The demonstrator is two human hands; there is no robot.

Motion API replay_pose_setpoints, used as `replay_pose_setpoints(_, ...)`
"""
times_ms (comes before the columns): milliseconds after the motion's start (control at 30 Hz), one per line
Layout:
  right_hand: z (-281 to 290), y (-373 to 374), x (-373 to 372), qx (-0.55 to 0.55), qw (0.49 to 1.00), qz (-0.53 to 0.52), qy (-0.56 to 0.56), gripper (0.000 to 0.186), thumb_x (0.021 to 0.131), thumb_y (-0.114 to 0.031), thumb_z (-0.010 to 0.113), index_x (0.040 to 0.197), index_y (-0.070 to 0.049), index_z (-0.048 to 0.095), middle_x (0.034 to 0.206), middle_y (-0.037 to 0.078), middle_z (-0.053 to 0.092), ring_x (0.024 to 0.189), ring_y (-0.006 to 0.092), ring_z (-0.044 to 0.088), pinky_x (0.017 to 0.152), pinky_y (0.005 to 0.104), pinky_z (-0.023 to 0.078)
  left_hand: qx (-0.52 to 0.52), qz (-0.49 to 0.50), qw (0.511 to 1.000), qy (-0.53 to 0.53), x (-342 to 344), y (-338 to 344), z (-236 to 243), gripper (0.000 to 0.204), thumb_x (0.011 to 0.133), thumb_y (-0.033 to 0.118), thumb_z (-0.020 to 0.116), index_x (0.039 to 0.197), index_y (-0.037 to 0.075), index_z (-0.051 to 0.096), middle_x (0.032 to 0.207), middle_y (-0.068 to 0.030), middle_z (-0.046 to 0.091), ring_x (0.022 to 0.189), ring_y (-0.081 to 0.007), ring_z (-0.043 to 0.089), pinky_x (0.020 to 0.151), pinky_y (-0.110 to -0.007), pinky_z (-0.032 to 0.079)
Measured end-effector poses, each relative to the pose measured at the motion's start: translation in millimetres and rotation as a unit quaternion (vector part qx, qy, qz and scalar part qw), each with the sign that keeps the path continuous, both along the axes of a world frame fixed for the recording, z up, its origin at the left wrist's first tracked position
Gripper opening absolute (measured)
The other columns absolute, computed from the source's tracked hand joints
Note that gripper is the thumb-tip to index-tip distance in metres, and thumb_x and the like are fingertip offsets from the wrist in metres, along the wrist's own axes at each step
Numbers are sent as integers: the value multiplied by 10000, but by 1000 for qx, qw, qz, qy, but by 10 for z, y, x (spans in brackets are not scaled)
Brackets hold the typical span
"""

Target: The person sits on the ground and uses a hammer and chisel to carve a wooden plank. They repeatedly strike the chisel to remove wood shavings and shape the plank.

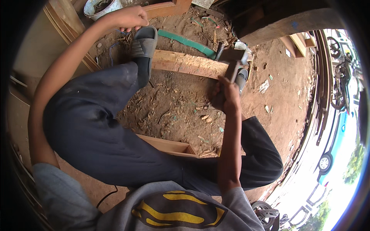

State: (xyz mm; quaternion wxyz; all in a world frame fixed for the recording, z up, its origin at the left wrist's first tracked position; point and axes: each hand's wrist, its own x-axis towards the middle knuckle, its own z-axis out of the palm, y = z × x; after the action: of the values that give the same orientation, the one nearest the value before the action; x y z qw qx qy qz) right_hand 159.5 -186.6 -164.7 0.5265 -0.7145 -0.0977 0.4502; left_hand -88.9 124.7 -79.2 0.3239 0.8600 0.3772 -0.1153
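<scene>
My right hand point(227, 94) is wrapped round the handle of a hammer point(232, 56), whose dark, blocky head is raised over the right end of a rough wooden beam point(185, 63). The beam lies across the ground between my feet, its upper face chipped. Beside the hammer head, a short dark rod point(219, 51) stands up near the beam's far edge; its lower end is hidden. My left hand point(131, 18) hangs with curled fingers just beyond the grey sandal point(144, 44) on my left foot. What those fingers hold, if anything, cannot be made out.
A green strip point(187, 42) lies behind the beam. Wood chips litter the dirt floor point(169, 109). An open wooden box frame point(169, 146) sits under my legs. A white bucket point(101, 8) stands far left, boards point(71, 29) lean nearby, and a thick timber point(285, 27) juts in far right.
</scene>
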Motion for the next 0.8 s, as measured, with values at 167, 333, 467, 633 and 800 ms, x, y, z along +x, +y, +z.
replay_pose_setpoints(167,1710,345,338,140,972,-81,-168,167,850,-188,622,771,-45,589,599,42,527,511,130,511,497,268,427,-42,19,989,141,-422,38,-415,294,848,273,555,964,7,604,708,-42,597,525,-139,579,402,-299,460)
replay_pose_setpoints(333,2306,551,1093,342,881,-36,-324,194,855,-213,598,785,-32,609,603,50,540,545,159,524,538,276,445,-127,34,961,243,-559,45,-629,333,860,280,553,1052,10,587,792,-71,627,589,-162,610,456,-343,502)
replay_pose_setpoints(467,1261,938,667,293,919,-135,-226,206,844,-227,593,780,-31,585,635,51,546,558,168,520,595,326,436,-120,42,965,231,-610,51,-579,355,860,283,550,1086,12,586,800,-69,631,589,-162,611,465,-349,510)
replay_pose_setpoints(633,-572,546,102,-73,985,108,116,152,806,-113,617,821,-18,499,604,24,499,480,145,504,457,286,429,-122,17,971,206,-356,41,-611,344,853,283,555,1058,8,587,800,-67,630,578,-160,603,454,-339,498)
replay_pose_setpoints(800,-338,523,102,-48,986,107,122,170,793,-122,638,853,2,538,628,32,517,481,140,509,470,284,444,-143,74,969,187,-592,130,-629,348,861,273,551,1073,0,580,807,-75,629,577,-170,603,461,-342,502)
